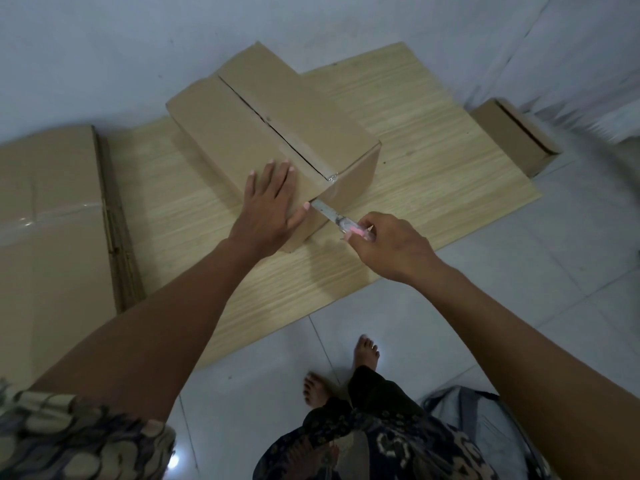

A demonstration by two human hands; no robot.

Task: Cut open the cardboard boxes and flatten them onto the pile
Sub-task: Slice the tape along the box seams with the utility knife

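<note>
The cardboard box [270, 143] sits on a wood-grain board [433, 140] on the floor, the flattened pile [52, 209] to its left. The left hand [270, 206] presses flat, fingers straight, on the near top; the right hand [388, 244] grips a cutter [337, 218], blade at the near end seam. Best to draw the blade shallow along the tape and keep the thumb beside it clear.

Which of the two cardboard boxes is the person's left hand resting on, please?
The large box on the wooden board, where the left hand lies flat; the small box at the right stands untouched.
</note>
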